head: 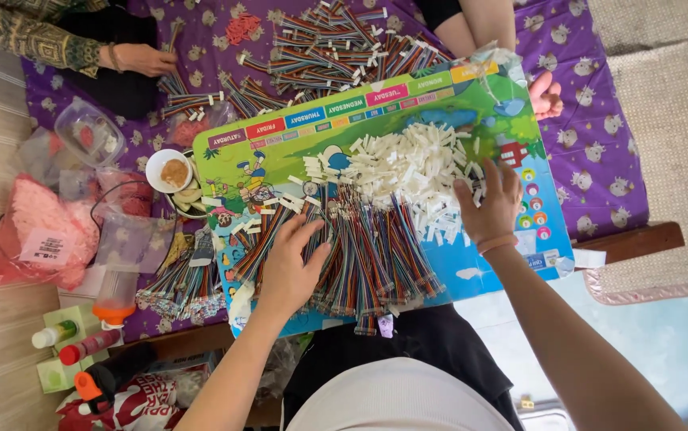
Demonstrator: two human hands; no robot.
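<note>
Two hands apart, both flat, nothing clamped: my left hand (292, 267) pins multicolour wire bundles (360, 255) at ctr frame, my right hand (487, 209) rakes white connector pile (412, 172) on colourful board (471, 100), keeps pcs within reach.

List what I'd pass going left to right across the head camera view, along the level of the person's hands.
Pink bag of small parts → white bowl of brown powder → left hand on the multicoloured wire bundles → right hand at the white connector pile → purple patterned cloth.
</note>
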